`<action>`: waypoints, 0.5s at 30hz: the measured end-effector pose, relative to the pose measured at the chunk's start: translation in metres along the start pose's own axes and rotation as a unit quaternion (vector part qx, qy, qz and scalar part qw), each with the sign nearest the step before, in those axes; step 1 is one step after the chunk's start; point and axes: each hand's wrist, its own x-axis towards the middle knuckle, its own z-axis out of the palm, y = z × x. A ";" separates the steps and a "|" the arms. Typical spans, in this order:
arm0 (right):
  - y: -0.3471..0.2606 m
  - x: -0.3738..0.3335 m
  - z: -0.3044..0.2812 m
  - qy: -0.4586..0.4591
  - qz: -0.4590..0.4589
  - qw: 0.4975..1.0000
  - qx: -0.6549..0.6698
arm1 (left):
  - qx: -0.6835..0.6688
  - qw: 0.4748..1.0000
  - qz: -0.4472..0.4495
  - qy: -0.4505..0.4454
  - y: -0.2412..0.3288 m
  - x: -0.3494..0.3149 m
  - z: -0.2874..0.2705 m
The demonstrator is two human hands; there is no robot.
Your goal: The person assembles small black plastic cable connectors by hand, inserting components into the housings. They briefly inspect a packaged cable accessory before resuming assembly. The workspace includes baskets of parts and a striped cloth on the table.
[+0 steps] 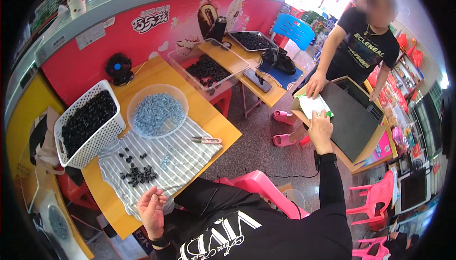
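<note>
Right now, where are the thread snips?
In the head view, the thread snips lie on the edge of the striped cloth, lower right of the round plastic tub.

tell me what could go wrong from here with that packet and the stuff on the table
The white-and-green packet might slip if the right hand lets go before the other person's hand has it firmly.
The left hand is close to the loose black pieces, so a careless sweep could scatter them.
A tug on the striped cloth could shift the thread snips lying on it.
</note>
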 end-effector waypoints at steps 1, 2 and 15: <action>-0.013 -0.005 -0.007 0.057 -0.039 0.998 0.012 | -0.003 1.000 0.003 -0.001 -0.001 0.000 0.000; -0.029 -0.009 -0.015 0.074 -0.096 0.989 0.080 | 0.002 1.000 0.006 -0.004 -0.001 0.001 0.000; -0.161 -0.128 -0.016 -0.101 -0.438 0.853 0.266 | 0.015 0.999 0.022 -0.034 -0.005 0.004 -0.001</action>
